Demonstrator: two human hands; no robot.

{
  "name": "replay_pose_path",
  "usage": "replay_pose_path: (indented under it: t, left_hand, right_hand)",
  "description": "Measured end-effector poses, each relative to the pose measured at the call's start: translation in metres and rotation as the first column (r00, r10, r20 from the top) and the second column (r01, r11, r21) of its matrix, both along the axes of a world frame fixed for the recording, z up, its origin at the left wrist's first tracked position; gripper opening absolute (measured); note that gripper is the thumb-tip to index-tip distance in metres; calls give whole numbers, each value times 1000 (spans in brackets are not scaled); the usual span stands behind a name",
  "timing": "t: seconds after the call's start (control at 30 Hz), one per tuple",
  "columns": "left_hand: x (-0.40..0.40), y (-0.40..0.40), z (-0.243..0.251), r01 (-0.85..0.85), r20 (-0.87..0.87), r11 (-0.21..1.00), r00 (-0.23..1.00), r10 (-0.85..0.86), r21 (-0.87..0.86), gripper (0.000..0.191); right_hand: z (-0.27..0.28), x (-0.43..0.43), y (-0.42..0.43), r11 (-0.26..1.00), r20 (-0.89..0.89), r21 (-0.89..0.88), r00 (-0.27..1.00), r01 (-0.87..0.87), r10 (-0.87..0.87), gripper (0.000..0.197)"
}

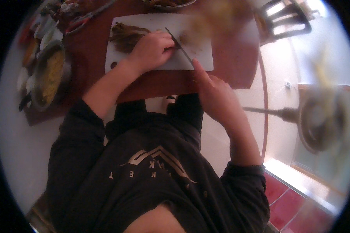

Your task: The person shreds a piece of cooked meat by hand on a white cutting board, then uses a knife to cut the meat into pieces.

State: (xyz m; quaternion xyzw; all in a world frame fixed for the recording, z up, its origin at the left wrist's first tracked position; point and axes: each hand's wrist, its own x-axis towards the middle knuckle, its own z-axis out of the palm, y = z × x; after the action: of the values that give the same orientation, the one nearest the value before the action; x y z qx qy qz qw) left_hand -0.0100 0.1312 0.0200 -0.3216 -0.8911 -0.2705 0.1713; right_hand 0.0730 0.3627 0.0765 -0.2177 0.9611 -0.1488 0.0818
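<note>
A white cutting board lies on the dark red table in front of me. Across its left half stretches a bundle of brownish-green stalks, probably a vegetable. My left hand presses down on the bundle's right end, fingers curled. In my right hand is a knife, its blade slanting up and left past my left fingertips. Just right of the blade, small brownish pieces show on the board, partly blurred by a smear on the lens. The stalk ends under my left fingers are hidden.
At the left table edge stands a metal bowl with yellow food. Beyond it lie bags and a red-rimmed item. Another dish sits past the board. A dark chair is at the far right, with a floor fan or similar round-headed object nearer.
</note>
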Motion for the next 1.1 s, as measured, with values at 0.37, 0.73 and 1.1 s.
replay_pose_path:
  t: [0.37, 0.73, 1.1]
  left_hand:
    - [-4, 11, -15, -42, -15, 988, 999, 45, 148, 8]
    - [-13, 11, -18, -42, 20, 991, 999, 40, 127, 12]
    - [-9, 8, -24, -36, 0, 983, 999, 37, 178, 12]
  right_hand:
    - [22, 10, 3, 964, 88, 254, 994, -78, 57, 68]
    - [-19, -56, -39, 998, 9, -28, 999, -48, 48, 66]
    - [5, -8, -7, 994, 227, 111, 973, 16, -41, 63]
